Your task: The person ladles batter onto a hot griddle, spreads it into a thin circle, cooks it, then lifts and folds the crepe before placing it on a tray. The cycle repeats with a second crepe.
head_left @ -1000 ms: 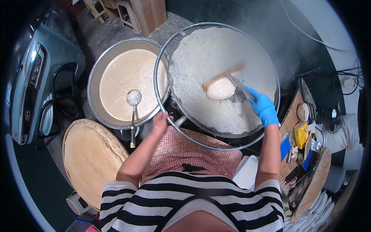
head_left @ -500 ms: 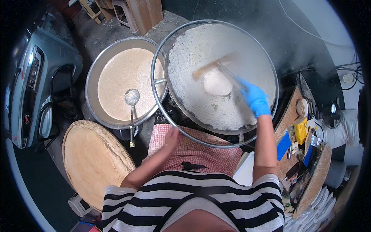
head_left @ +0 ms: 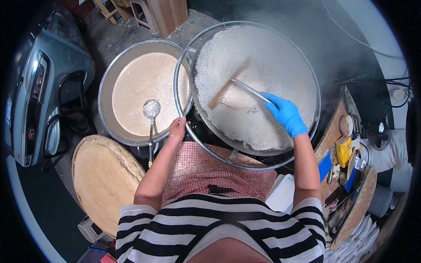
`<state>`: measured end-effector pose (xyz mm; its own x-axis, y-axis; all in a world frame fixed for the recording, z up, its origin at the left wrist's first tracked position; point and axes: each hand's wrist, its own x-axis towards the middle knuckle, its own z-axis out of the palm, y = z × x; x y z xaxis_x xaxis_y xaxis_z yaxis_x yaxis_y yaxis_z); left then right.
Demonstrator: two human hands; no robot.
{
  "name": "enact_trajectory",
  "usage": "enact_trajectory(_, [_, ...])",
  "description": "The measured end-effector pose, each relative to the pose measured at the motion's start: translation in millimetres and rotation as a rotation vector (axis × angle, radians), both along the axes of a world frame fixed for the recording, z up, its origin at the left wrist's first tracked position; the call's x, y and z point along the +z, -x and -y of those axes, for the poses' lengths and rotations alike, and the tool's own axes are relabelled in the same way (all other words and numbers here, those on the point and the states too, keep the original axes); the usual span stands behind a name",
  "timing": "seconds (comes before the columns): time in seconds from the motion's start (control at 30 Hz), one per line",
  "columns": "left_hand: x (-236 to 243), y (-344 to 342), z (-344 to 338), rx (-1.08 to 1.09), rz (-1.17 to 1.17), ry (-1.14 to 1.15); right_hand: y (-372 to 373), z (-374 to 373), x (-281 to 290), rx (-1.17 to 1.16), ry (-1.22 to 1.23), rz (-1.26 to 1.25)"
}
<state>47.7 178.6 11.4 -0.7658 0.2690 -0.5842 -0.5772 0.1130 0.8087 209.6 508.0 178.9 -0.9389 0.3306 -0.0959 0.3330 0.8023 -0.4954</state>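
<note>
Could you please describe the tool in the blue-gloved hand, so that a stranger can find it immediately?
Right of the batter pot, find the large round griddle. There, the gloved right hand grips a T-shaped spreader. Unlike the round-bowled ladle at the pot, it has a straight, wooden-looking crossbar.

A grey vehicle (head_left: 63,61) stands along the left edge of the floor (head_left: 116,46), its black rack (head_left: 70,81) facing inward. At the floor's far edge a stool (head_left: 145,15) stands beside a wooden cabinet (head_left: 172,15). On the right, a board (head_left: 332,131) carries a tub (head_left: 346,125) by its right edge, a yellow packet (head_left: 344,151) just below that, and a blue sheet (head_left: 325,166) at its left edge. Beyond the right edge is what looks like a fan (head_left: 380,133), though the fisheye rim blurs it. Near the board's near end are a bucket (head_left: 380,201) and white bags (head_left: 362,232). A white cable (head_left: 346,37) hangs on the wall (head_left: 372,24).
</note>
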Motion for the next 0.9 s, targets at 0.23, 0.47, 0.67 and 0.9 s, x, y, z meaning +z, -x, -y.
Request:
enact_trajectory(0.23, [7.8,-58.4,24.0,-0.075,-0.031,-0.049,63.2,-60.9,-9.3,0.154,0.118,0.050])
enact_trajectory(0.47, [11.5,-100.1,30.5,-0.084,0.050,-0.156,72.7,-157.1,-17.8,0.176,-0.124,0.071])
enact_trajectory(0.67, [11.2,-102.7,23.8,-0.064,0.031,-0.085,42.3,-202.6,-12.4,-0.053,-0.092,0.147])
enact_trajectory(0.9, [18.1,-103.0,26.7,-0.084,0.161,-0.110,-37.3,-127.8,-6.5,-0.414,0.139,0.194])
